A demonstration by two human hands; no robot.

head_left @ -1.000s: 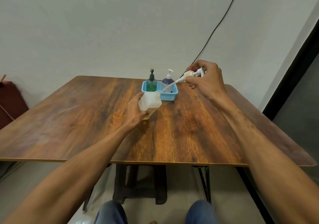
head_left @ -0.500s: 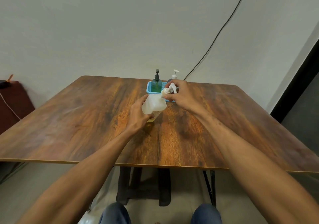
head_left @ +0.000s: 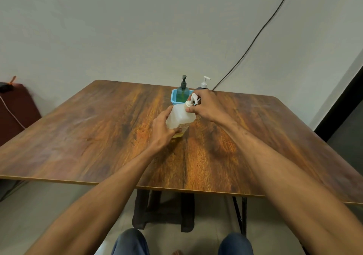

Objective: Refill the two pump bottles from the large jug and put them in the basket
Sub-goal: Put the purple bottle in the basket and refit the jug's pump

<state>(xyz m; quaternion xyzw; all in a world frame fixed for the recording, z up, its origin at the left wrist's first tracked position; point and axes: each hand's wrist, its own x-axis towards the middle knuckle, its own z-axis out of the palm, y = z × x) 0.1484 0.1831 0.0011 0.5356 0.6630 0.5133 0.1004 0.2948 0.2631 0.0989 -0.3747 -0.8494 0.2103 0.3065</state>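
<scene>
The left hand is curling its fingers and thumb round the lower body of the jug, which is standing on the table. The right hand is pinching the collar of the jug's white pump, whose spout is poking up just above the fingertips. This looks like the pump being screwed onto the neck.

To do it well, the left fingers should be bracing low while only the right thumb and forefinger turn, keeping the collar square to the neck (a crooked start jams).

Just beyond the right knuckles, the green bottle and the white-topped bottle are standing in the blue basket, so the elbow needs care.
</scene>
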